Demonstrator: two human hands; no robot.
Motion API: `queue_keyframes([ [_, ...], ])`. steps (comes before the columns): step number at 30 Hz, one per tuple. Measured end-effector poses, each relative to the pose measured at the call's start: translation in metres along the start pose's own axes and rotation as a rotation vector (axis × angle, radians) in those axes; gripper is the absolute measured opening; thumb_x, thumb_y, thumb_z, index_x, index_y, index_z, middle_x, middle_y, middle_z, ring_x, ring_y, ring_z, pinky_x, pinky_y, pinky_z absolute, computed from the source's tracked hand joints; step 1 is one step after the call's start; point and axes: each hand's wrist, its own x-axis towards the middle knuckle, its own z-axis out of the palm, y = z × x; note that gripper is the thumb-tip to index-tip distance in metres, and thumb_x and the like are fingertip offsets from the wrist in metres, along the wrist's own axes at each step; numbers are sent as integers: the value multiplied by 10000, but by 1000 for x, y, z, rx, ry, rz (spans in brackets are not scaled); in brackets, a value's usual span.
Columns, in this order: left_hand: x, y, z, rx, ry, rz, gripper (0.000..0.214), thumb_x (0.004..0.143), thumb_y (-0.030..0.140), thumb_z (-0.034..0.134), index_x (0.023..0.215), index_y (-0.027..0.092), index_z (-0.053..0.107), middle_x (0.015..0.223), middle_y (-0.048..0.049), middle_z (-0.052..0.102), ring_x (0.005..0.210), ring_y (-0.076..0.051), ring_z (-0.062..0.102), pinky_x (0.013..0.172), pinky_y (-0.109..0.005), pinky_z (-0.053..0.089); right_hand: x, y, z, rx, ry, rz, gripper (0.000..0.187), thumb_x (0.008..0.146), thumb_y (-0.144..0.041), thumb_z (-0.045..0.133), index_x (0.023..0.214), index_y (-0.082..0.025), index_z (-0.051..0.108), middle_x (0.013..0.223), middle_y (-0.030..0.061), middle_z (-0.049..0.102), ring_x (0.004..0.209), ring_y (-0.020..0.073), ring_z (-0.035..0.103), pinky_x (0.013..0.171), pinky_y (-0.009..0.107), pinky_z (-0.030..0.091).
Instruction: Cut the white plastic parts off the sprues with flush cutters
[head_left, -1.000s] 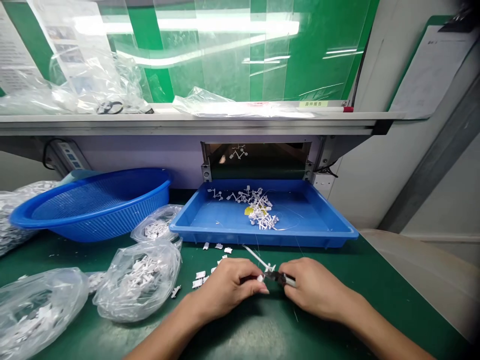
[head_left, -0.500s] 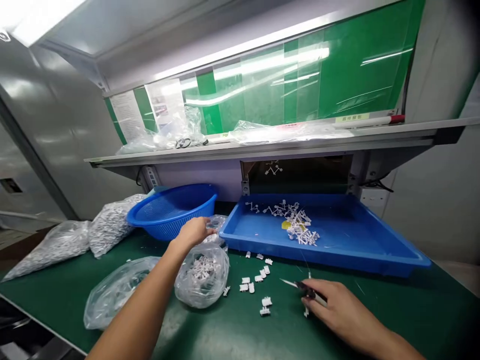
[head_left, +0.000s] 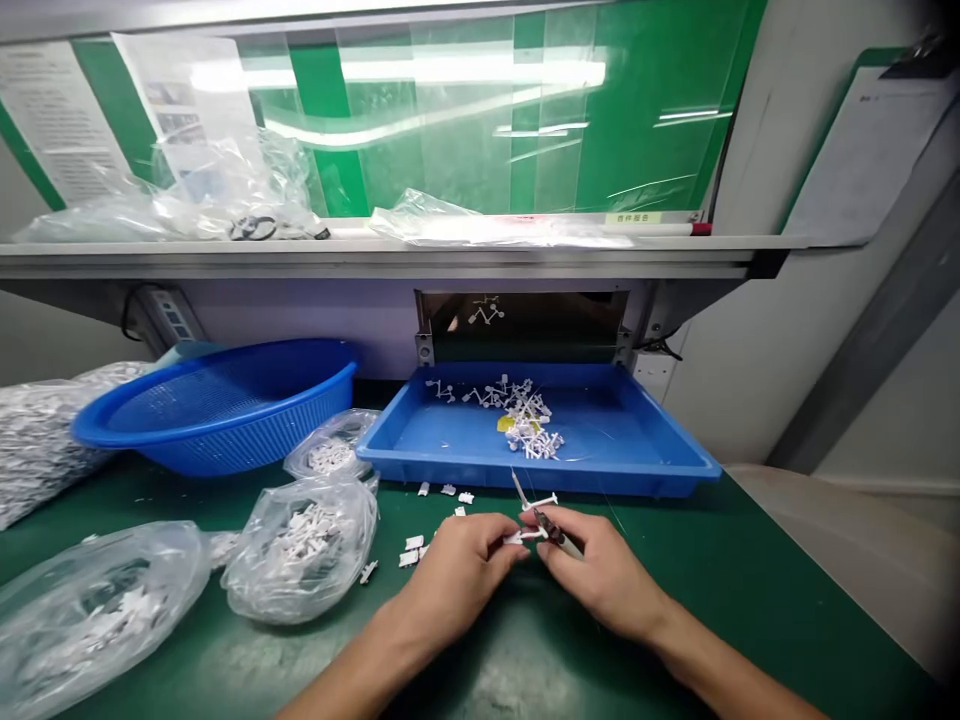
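Note:
My left hand (head_left: 457, 575) and my right hand (head_left: 592, 570) meet over the green mat just in front of the blue tray (head_left: 660, 470). The left fingers pinch a small white plastic part (head_left: 525, 535). The right hand grips small dark cutters (head_left: 551, 528), whose thin tip points up and left at the part. Loose white plastic pieces (head_left: 431, 520) lie on the mat beside my left hand. More white parts on runners (head_left: 525, 415) are heaped in the tray.
A blue mesh basket (head_left: 217, 405) stands at the left. Clear bags of white parts (head_left: 300, 545) lie on the mat at left and front left. A dark chute opening (head_left: 525, 325) sits behind the tray under a shelf holding plastic bags.
Half a second ago my left hand was stretched out to the bags by the blue basket; now it is back beside my right hand, pinching a white part against the cutters.

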Motion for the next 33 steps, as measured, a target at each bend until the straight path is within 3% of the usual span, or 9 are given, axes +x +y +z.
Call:
queue_keyframes([
  [2,-1,-6,2,-31,103,-9,173,882,308,572,913,205,708,807,-10,701,731,-167,613,688,-247,417,-1,1,-4,-76,48,-51,431,836,-198,521,1260,-271,546,1124,0,657,979,177,608,881,285,461],
  [5,-5,-11,3,-192,227,-76,204,875,376,609,946,208,702,764,-5,691,691,-165,618,670,-244,455,-2,6,-7,-271,78,-110,293,787,-130,503,1036,-242,610,1032,2,644,902,176,578,815,300,451],
  [7,-6,-11,6,-317,239,-91,220,859,401,635,932,206,707,729,-2,679,649,-158,611,632,-237,475,-3,11,-5,-402,68,-105,212,763,-110,495,901,-226,605,938,2,633,870,187,550,791,323,428],
  [12,-7,-5,16,-449,228,-63,178,841,361,671,910,203,715,722,0,683,603,-135,605,586,-212,490,-3,13,2,-511,89,-95,207,756,-109,507,907,-230,579,918,-7,617,864,194,510,791,350,380],
  [22,-10,-7,15,-360,224,8,141,865,331,655,922,218,716,728,14,693,618,-123,625,599,-199,474,-2,15,2,-557,87,-147,180,768,-99,506,894,-218,556,890,3,573,839,188,466,763,332,338],
  [27,-9,-14,17,-169,241,125,165,879,340,644,972,223,713,795,9,712,681,-123,637,679,-211,466,0,18,5,-700,40,-125,102,788,-112,487,813,-201,530,822,16,569,792,184,467,717,314,321],
  [30,-8,-15,12,-72,171,173,167,903,333,608,992,225,699,850,9,711,744,-124,635,712,-210,445,-2,20,-2,-714,-74,-63,81,773,-121,496,760,-201,501,773,6,585,720,159,482,646,287,302],
  [33,-9,-13,-5,55,-59,164,135,896,315,599,944,236,697,836,13,693,746,-133,621,668,-206,421,-3,17,-23,-661,-274,32,105,767,-153,520,672,-195,506,688,-13,593,611,124,474,556,269,256],
])
